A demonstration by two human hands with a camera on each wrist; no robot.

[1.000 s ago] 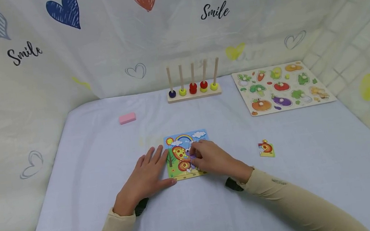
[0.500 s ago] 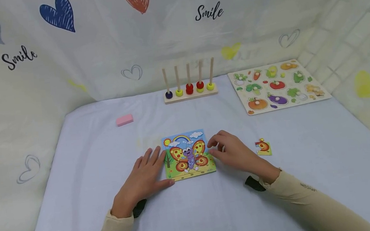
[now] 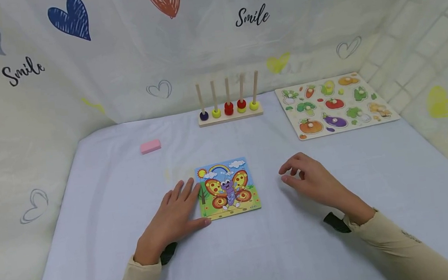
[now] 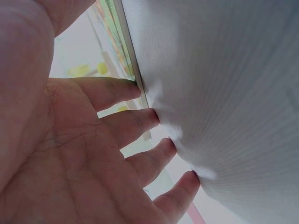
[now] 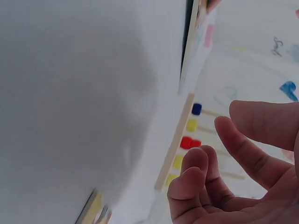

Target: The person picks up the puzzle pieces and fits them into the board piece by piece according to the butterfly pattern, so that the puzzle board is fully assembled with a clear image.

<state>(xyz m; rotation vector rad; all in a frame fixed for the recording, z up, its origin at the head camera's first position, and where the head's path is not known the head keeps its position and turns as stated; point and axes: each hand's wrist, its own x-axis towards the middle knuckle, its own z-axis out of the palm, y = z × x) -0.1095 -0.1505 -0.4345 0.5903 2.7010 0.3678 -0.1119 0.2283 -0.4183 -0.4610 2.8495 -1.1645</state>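
A square butterfly jigsaw puzzle (image 3: 229, 189) lies flat on the white cloth in the middle of the head view. My left hand (image 3: 176, 213) rests at its left side with fingers spread; the thumb reaches its lower left corner. In the left wrist view, fingertips (image 4: 150, 116) touch the cloth along the puzzle's edge. My right hand (image 3: 315, 181) hovers right of the puzzle, fingers loosely bent, nothing between thumb and fingers. It hides the loose puzzle piece in the head view. A yellowish piece edge (image 5: 93, 207) shows low in the right wrist view.
At the back stands a wooden peg counter (image 3: 231, 118) with coloured beads. Right of it lies a vegetable peg board (image 3: 337, 105). A pink block (image 3: 150, 146) sits at the back left. A printed curtain (image 3: 120, 55) hangs behind the table.
My right hand has left the puzzle and moved right, over where the loose piece showed. The butterfly picture is uncovered. My left hand has stayed beside the puzzle.
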